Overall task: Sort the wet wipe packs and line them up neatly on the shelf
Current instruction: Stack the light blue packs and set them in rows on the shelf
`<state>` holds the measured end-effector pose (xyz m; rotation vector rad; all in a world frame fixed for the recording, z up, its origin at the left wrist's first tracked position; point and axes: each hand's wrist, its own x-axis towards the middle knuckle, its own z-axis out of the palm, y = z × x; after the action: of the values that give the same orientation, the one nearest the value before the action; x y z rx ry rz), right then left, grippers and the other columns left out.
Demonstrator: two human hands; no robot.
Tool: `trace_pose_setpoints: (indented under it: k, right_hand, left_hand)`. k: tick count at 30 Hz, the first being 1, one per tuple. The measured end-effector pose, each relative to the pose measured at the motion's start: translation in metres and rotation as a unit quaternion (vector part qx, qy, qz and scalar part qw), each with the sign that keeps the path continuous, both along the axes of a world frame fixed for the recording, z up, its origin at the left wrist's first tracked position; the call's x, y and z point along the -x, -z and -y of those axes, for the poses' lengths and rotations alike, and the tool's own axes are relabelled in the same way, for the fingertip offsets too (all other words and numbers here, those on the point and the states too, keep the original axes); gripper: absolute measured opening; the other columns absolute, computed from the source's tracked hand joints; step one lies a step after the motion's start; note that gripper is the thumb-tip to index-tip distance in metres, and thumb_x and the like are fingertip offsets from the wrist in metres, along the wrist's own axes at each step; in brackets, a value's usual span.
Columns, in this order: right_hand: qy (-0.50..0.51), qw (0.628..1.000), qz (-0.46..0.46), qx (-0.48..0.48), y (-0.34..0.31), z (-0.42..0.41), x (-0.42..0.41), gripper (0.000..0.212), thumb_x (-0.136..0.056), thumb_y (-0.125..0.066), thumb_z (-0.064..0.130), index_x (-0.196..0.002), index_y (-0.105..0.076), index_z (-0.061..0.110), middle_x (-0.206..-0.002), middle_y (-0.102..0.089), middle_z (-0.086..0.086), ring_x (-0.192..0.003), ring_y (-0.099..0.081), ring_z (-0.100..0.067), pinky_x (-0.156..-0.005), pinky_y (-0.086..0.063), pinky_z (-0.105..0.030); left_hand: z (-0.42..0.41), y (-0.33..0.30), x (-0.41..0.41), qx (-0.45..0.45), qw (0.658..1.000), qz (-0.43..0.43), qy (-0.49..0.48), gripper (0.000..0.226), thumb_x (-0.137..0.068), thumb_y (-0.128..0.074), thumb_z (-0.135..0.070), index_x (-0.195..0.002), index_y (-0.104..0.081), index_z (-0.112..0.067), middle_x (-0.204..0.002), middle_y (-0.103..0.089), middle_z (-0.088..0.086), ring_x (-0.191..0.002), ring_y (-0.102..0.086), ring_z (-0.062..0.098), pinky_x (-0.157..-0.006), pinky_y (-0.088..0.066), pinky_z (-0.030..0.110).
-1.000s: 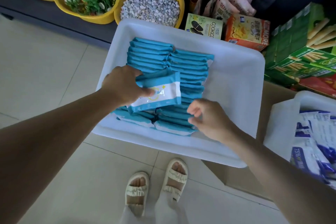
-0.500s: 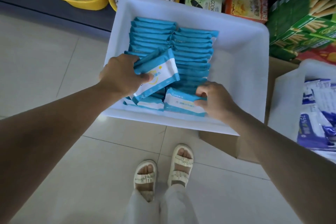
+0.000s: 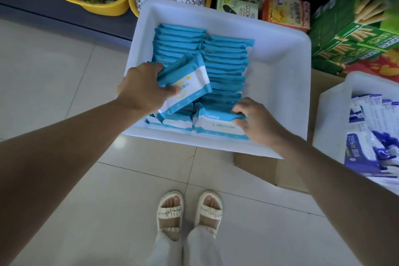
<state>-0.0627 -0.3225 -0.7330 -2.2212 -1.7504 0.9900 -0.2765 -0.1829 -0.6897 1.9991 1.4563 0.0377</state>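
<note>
Packs [image 3: 184, 85] sit tilted in the left hand [image 3: 144, 88], thumb on top and fingers under, long axis slanting up to the right above the rows in the bin [image 3: 280, 67]. Further right, the right hand [image 3: 257, 124] pinches the top edge of a front pack [image 3: 216, 125], which stands on edge, long axis crosswise.

Floor [image 3: 54, 93]: pale glossy tiles, grey grout. Dark shelf ledge [image 3: 64, 13] beyond the hands, yellow basins [image 3: 103, 6] atop.
</note>
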Motion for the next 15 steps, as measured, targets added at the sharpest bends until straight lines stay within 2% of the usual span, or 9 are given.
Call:
trace_pose_setpoints:
  k: [4,8,11,13,15]
  right_hand:
    - [-0.003,0.999,0.038,0.0,0.028,0.003,0.01,0.017,-0.086,-0.064,0.013,-0.099,-0.065,0.002,-0.11,-0.054,-0.01,-0.103,-0.05,-0.026,-0.088,-0.041,-0.036]
    - [0.011,0.996,0.085,-0.012,0.037,0.008,0.014,0.018,-0.082,-0.069,0.02,-0.097,-0.063,0.012,-0.108,-0.06,-0.002,-0.096,-0.055,-0.023,-0.079,-0.042,-0.031]
    - [0.02,0.996,0.084,-0.006,0.035,0.005,0.015,0.033,-0.076,-0.074,0.025,-0.101,-0.053,0.017,-0.099,-0.063,0.002,-0.088,-0.058,-0.023,-0.074,-0.046,-0.031]
    - [0.001,0.995,0.094,0.012,0.036,0.0,0.014,0.037,-0.075,-0.075,0.03,-0.104,-0.056,0.017,-0.098,-0.064,0.002,-0.086,-0.059,-0.023,-0.073,-0.047,-0.031]
    - [-0.051,0.988,0.142,0.032,0.036,-0.005,0.014,0.035,-0.078,-0.072,0.037,-0.106,-0.062,0.019,-0.097,-0.066,-0.001,-0.087,-0.059,-0.025,-0.071,-0.044,-0.03]
  left_hand:
    - [0.005,0.007,0.0,-0.003,1.0,0.002,-0.009,0.028,-0.078,-0.069,-0.043,-0.073,-0.053,-0.021,-0.066,-0.052,-0.003,-0.06,-0.05,0.017,-0.056,-0.039,0.028]
    - [0.007,0.014,0.001,0.002,1.0,0.003,-0.02,0.03,-0.077,-0.07,-0.041,-0.074,-0.054,-0.016,-0.062,-0.052,-0.001,-0.056,-0.049,0.015,-0.05,-0.036,0.026]
    - [0.01,0.015,0.001,0.012,1.0,0.012,-0.018,0.029,-0.077,-0.071,-0.041,-0.07,-0.052,-0.02,-0.061,-0.051,-0.003,-0.055,-0.048,0.013,-0.049,-0.034,0.025]
    - [0.012,0.015,0.0,0.014,1.0,0.016,-0.017,0.032,-0.078,-0.071,-0.039,-0.065,-0.047,-0.022,-0.059,-0.049,-0.005,-0.054,-0.046,0.012,-0.048,-0.03,0.025]
    - [0.012,0.015,-0.002,0.011,1.0,0.013,-0.014,0.033,-0.078,-0.071,-0.039,-0.065,-0.047,-0.021,-0.06,-0.048,-0.005,-0.055,-0.047,0.012,-0.048,-0.03,0.025]
